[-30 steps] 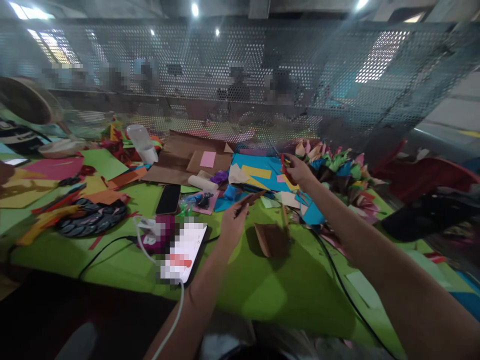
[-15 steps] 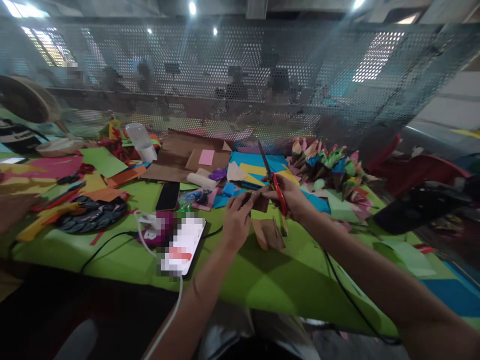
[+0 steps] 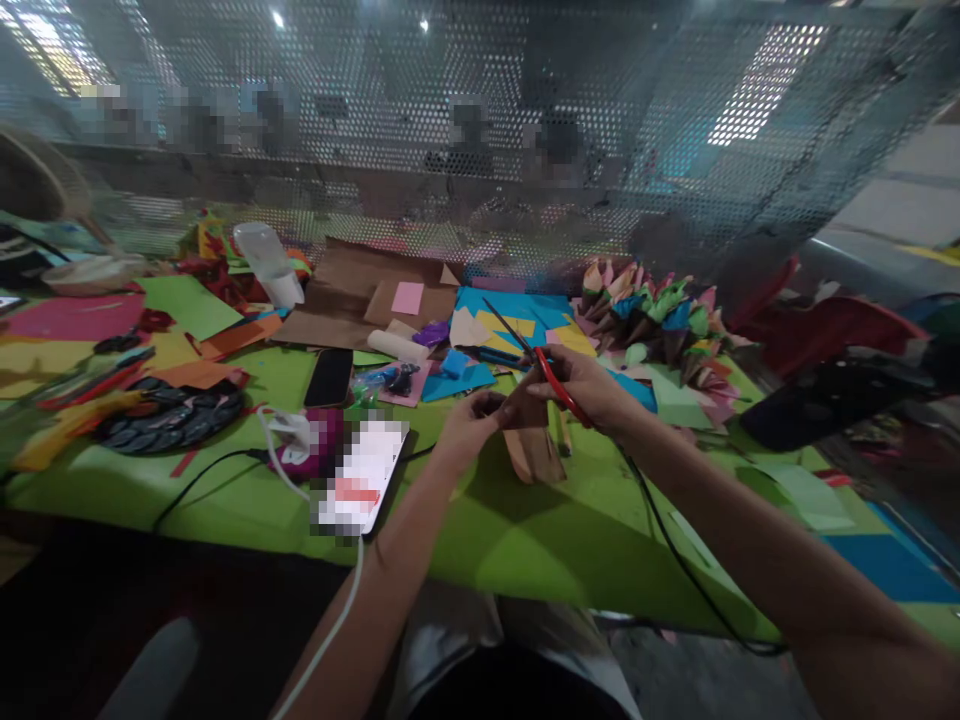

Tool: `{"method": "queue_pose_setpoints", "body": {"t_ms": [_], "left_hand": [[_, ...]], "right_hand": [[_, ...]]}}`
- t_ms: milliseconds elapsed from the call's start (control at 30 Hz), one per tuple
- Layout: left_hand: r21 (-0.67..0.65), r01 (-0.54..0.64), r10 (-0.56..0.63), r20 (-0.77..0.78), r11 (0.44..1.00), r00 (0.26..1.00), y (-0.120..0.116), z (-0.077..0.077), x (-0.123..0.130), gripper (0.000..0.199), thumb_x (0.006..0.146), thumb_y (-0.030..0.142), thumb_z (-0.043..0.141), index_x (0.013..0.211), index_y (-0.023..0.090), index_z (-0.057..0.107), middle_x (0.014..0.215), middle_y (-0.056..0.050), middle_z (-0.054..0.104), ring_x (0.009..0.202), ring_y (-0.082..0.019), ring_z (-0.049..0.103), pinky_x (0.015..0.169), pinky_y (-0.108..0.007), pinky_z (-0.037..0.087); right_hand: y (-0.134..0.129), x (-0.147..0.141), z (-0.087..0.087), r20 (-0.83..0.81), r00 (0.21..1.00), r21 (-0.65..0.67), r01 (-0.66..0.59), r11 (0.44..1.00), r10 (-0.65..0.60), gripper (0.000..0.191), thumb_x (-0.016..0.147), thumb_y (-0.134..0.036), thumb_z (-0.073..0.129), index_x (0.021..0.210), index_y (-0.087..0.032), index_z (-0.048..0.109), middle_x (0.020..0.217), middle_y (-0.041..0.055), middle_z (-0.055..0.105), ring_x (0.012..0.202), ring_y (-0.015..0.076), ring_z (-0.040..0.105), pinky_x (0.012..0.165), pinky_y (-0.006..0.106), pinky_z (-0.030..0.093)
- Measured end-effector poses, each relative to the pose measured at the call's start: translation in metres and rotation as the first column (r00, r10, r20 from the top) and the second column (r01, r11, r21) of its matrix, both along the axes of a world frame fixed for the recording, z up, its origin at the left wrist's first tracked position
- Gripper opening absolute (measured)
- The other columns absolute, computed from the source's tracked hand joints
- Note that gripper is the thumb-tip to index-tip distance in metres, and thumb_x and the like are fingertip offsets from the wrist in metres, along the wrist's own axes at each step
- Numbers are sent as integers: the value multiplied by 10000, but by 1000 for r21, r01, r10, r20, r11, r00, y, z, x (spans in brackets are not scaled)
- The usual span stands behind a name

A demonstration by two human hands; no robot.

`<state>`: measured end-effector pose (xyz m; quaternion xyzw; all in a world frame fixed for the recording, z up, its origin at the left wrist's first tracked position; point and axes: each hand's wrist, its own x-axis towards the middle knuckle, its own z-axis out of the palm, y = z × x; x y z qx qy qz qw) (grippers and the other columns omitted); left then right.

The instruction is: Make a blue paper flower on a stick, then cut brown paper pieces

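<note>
My right hand (image 3: 583, 388) is closed on red-handled scissors (image 3: 553, 378), whose dark blades point up and to the left. In my left hand (image 3: 471, 430) a small piece of brown paper (image 3: 529, 402) is pinched between the fingers, just under the scissors. It is hard to see whether the blades touch the paper. Below both hands, a folded piece of brown paper (image 3: 534, 458) lies on the green tabletop (image 3: 517, 550). A thin yellowish stick-like tool (image 3: 565, 437) rests to the right of it.
Left of my hands are a lit phone (image 3: 364, 475) with a white cable, a purple box (image 3: 311, 445) and a dark phone (image 3: 330, 378). Behind lie blue paper (image 3: 551, 303) and brown cardboard (image 3: 337, 290). Folded paper flowers (image 3: 652, 305) stand at the back right, before a perforated metal screen (image 3: 390, 120).
The view has tilted down slightly. The brown paper in my left hand has been turned and raised toward the scissors, and the blades now lean further left.
</note>
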<state>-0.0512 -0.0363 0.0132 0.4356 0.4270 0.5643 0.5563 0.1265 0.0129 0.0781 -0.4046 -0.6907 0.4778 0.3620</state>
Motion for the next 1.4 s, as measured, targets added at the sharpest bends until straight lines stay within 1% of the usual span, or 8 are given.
{"method": "queue_pose_setpoints", "body": {"t_ms": [100, 167, 267, 433, 633, 867, 1100, 1400], "left_hand": [[-23, -62, 64, 73, 998, 995, 1, 1, -2, 358, 553, 409, 884, 745, 172, 695, 747, 3, 678, 705, -124, 587, 692, -256, 475], [-19, -131, 132, 97, 991, 987, 1, 1, -3, 352, 580, 418, 864, 752, 179, 673, 729, 14, 650, 650, -100, 536, 617, -230, 422], [0, -200, 198, 145, 980, 969, 3, 0, -5, 359, 595, 422, 851, 752, 186, 630, 691, 34, 591, 582, -73, 442, 547, -216, 341], [-1, -240, 236, 203, 971, 950, 2, 1, -6, 377, 600, 431, 840, 775, 194, 604, 707, 31, 576, 598, -79, 453, 557, -224, 341], [-11, -239, 234, 242, 971, 942, 3, 1, -6, 380, 581, 441, 838, 737, 202, 586, 654, 38, 540, 572, -84, 447, 543, -235, 341], [7, -245, 233, 291, 969, 928, 1, 3, -3, 410, 563, 440, 864, 730, 186, 589, 639, 45, 550, 547, -70, 440, 524, -223, 324], [-2, -225, 218, 239, 974, 946, -1, 4, -2, 366, 594, 401, 845, 760, 179, 606, 665, 36, 573, 566, -73, 454, 533, -226, 329], [13, -189, 183, 207, 982, 961, 2, 0, -1, 375, 592, 415, 846, 722, 184, 581, 597, 50, 524, 534, -75, 443, 506, -220, 321]], "right_hand": [[-5, 5, -3, -25, 998, 14, 54, 998, -53, 469, 673, -472, 798, 1040, -224, 645, 675, -65, 530, 526, 92, 436, 475, 224, 414], [-10, 11, -6, -17, 999, -2, 51, 999, -51, 495, 713, -519, 780, 1108, -260, 634, 707, -61, 525, 536, 101, 450, 493, 239, 472], [-19, 23, -10, 35, 999, 5, 6, 1000, -6, 505, 747, -585, 736, 1145, -292, 632, 856, -6, 590, 710, 167, 580, 627, 315, 579], [-27, 39, -10, 198, 980, 119, -44, 992, 20, 453, 783, -588, 706, 1105, -274, 656, 1023, 54, 645, 957, 246, 630, 772, 371, 578], [-34, 45, -2, 361, 928, 132, -152, 979, 96, 426, 824, -601, 662, 1077, -259, 649, 962, 51, 671, 947, 263, 652, 786, 372, 567], [-35, 43, -9, 455, 871, 139, -272, 952, 183, 577, 868, -748, 485, 1077, -225, 610, 986, 74, 646, 949, 256, 630, 845, 380, 540], [-39, 34, -7, 447, 867, 83, -284, 955, 219, 620, 863, -784, 451, 1051, -213, 603, 993, 84, 652, 939, 254, 621, 836, 371, 521], [-36, 31, -10, 455, 871, 117, -268, 956, 188, 652, 853, -808, 450, 1001, -193, 610, 974, 95, 670, 889, 234, 625, 783, 349, 497]]}}
